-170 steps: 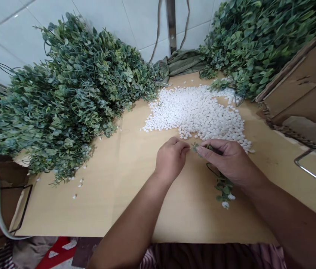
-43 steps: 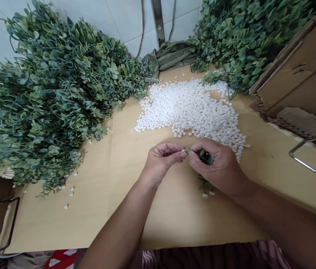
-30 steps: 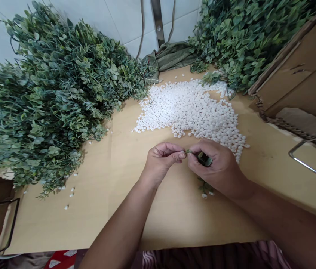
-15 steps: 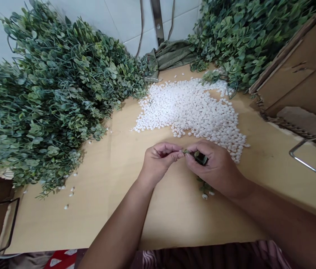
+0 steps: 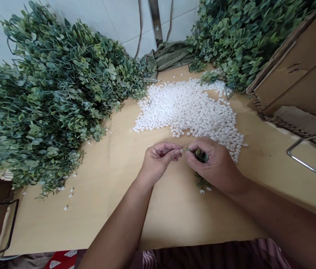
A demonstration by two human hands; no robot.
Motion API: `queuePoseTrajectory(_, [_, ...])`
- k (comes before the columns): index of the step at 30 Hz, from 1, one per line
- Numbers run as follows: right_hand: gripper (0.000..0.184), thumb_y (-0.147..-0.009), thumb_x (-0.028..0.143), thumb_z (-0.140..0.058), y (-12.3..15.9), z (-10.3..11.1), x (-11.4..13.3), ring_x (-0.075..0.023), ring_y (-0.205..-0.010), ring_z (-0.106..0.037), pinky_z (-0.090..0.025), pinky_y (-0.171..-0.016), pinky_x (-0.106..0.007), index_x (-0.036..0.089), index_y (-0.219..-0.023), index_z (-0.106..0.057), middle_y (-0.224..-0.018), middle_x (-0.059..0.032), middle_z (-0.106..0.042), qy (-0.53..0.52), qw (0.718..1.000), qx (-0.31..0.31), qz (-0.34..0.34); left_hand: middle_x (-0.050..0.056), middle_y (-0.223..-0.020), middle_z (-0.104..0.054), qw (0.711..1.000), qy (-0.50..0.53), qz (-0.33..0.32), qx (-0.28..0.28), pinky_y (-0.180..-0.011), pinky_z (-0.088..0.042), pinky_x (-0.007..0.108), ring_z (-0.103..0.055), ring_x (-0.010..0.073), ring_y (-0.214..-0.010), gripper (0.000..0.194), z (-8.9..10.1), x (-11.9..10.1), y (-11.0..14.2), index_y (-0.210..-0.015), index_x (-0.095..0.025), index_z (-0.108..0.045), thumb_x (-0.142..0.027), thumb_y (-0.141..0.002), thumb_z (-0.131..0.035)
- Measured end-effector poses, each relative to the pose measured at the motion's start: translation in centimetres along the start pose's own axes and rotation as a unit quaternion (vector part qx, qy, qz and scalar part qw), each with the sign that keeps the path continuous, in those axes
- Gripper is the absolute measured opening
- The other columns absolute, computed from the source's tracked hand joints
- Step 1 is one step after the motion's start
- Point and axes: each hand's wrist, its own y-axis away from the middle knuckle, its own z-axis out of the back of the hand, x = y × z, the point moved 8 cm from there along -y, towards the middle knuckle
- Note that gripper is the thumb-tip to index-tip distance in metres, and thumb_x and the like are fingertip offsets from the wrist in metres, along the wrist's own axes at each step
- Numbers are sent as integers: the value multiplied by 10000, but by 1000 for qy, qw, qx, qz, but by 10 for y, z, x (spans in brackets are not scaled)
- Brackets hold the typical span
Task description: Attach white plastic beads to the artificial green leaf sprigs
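My right hand (image 5: 212,158) is closed around an artificial leafy sprig (image 5: 202,155), whose dark green leaves show between thumb and fingers. The thin stem tip points left out of the grip. Below this hand the sprig's lower end hangs out, carrying small white buds (image 5: 202,191). My left hand (image 5: 160,158) pinches a small white piece (image 5: 181,150) with thumb and forefinger, right at the stem tip; the fingers hide most of it. Just beyond both hands spreads a heap of small white buds (image 5: 191,108) on the cardboard-coloured tabletop (image 5: 124,209).
A large mass of artificial greenery (image 5: 57,89) fills the left side. More greenery (image 5: 239,41) stands at the back right, beside a cardboard box (image 5: 303,71). A metal wire frame (image 5: 309,164) juts in at right. Loose buds (image 5: 66,207) lie at left. A dark green cloth (image 5: 171,56) sits against the wall.
My fingertips have drawn slightly apart, so a bit more of the stem tip and pale piece shows between them. The sprig's hanging end has shifted slightly up and left.
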Motion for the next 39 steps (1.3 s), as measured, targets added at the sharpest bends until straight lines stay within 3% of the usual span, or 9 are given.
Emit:
queuePoseTrajectory(13, [140,-750,116,-480,0,0,5,-147,-612,-486,-385,-574,-256,189,-632,-500,-612,-6,-506,-10,1000,3,28,-3,-591,-690,1000,3,2,19,-574,-498,197,-597,79,-557,181,-3,1,1,-703,-169,-738,-272,-571,-806])
queuePoseTrajectory(23, [131,-759,142,-476,3,-3,1,-137,-572,-483,-375,-556,-251,175,-639,-517,-598,-6,-533,3,1000,6,9,-2,-562,-687,1000,8,11,24,-529,-498,197,-578,78,-510,210,-6,0,2,-700,-171,-749,-302,-549,-814])
queuePoseTrajectory(31, [129,-771,146,-473,4,-7,-2,-155,-629,-526,-418,-617,-273,197,-658,-507,-637,-20,-574,-11,1000,16,-10,11,-582,-702,999,8,30,-25,-575,-518,236,-603,98,-519,137,-2,6,3,-704,-168,-747,-225,-586,-789])
queuePoseTrajectory(39, [133,-785,133,-472,4,-10,-2,-171,-649,-523,-416,-630,-296,188,-669,-512,-663,-42,-566,-17,1000,23,-6,-7,-568,-692,997,32,43,-58,-546,-503,184,-586,66,-496,56,-5,11,5,-676,-155,-736,-128,-630,-717])
